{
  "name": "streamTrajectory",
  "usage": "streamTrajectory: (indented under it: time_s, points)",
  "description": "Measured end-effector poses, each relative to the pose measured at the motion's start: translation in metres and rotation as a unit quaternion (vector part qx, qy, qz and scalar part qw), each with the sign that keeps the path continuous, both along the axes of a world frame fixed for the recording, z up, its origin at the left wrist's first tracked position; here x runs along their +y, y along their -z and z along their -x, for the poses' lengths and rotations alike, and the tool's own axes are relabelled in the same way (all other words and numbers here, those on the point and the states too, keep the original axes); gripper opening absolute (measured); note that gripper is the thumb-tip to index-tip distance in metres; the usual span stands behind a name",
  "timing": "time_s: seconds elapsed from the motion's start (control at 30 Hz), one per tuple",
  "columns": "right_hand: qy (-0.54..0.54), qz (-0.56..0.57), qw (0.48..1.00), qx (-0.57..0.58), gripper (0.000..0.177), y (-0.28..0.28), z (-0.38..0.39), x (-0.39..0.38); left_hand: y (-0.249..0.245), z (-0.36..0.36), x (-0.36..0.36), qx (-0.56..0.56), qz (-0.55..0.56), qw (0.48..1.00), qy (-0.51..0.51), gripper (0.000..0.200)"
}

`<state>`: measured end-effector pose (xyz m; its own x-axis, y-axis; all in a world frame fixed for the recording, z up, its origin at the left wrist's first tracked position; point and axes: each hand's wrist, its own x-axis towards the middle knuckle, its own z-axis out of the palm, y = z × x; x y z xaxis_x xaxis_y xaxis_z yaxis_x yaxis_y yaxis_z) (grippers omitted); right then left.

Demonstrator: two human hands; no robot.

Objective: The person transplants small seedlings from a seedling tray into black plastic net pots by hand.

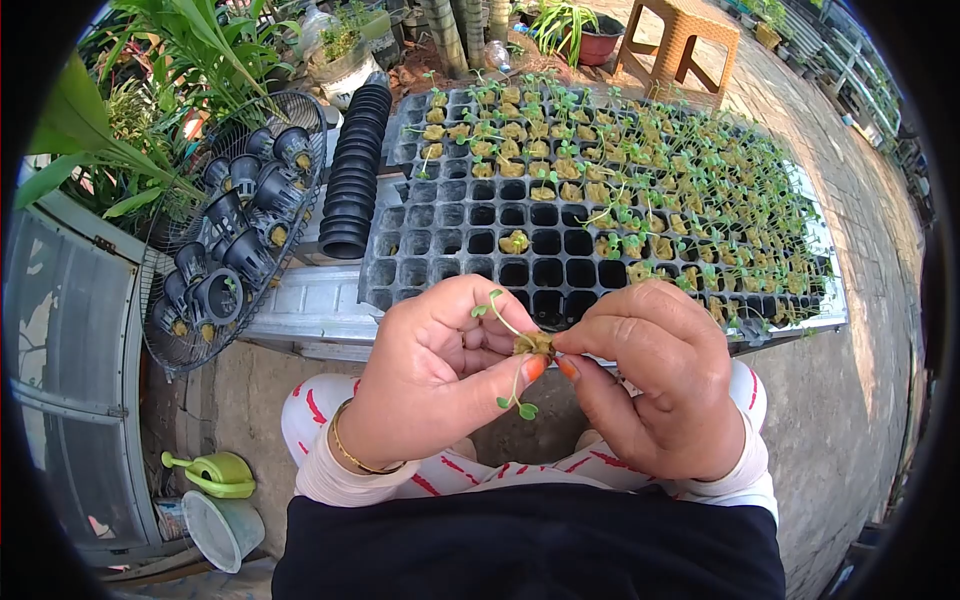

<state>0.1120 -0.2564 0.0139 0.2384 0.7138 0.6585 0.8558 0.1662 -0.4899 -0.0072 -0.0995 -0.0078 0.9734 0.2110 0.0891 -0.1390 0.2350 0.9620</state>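
Between both hands, in front of the tray, is a small seedling plug (533, 344), a yellow-brown clump with thin green stems and small leaves. My left hand (440, 360) pinches the plug between thumb and fingers, one stem rising and another hanging over the thumb. From the other side, my right hand (660, 380) touches the plug's right edge with thumb and index fingertips close together. Just beyond lies the black seedling tray (400, 243), its right cells full of sprouted plugs. One lone plug (514, 242) sits among bare cells.
A stack of black net pots (353, 170) lies left of the tray. Beside it, a wire basket (318, 165) holds several net pots. A green watering can (215, 474) and a pale bucket (222, 532) stand low at left. A brown stool (680, 45) is behind the tray.
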Motion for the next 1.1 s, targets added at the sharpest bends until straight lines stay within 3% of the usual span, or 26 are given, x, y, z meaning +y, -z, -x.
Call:
streamTrajectory:
  time_s: [0.37, 0.5, 0.67, 0.73, 0.93, 1.1]
  points:
    - [0.01, 0.019, 0.999, 0.041, 0.018, -0.002, -0.002, -0.007, 0.0, 0.003, 0.001, -0.002, -0.041, 0.999, -0.002, 0.017]
    - [-0.044, 0.068, 0.994, 0.078, 0.016, -0.01, -0.007, -0.017, -0.003, 0.001, 0.009, 0.001, 0.011, 1.0, 0.016, 0.018]
    - [-0.025, 0.078, 0.989, 0.122, 0.013, -0.012, 0.0, -0.012, -0.002, -0.006, 0.007, 0.021, 0.056, 0.998, -0.01, 0.023]
    - [-0.009, 0.064, 0.991, 0.118, 0.013, -0.011, -0.001, -0.012, 0.004, -0.009, 0.007, -0.022, 0.091, 0.996, 0.013, 0.025]
    - [-0.028, 0.075, 0.993, 0.087, 0.029, -0.013, -0.004, -0.014, 0.003, -0.008, 0.005, -0.018, 0.099, 0.995, 0.007, 0.025]
    - [0.016, 0.004, 0.994, 0.105, 0.038, -0.003, 0.002, -0.001, 0.003, -0.007, 0.002, -0.002, 0.156, 0.988, 0.014, 0.025]
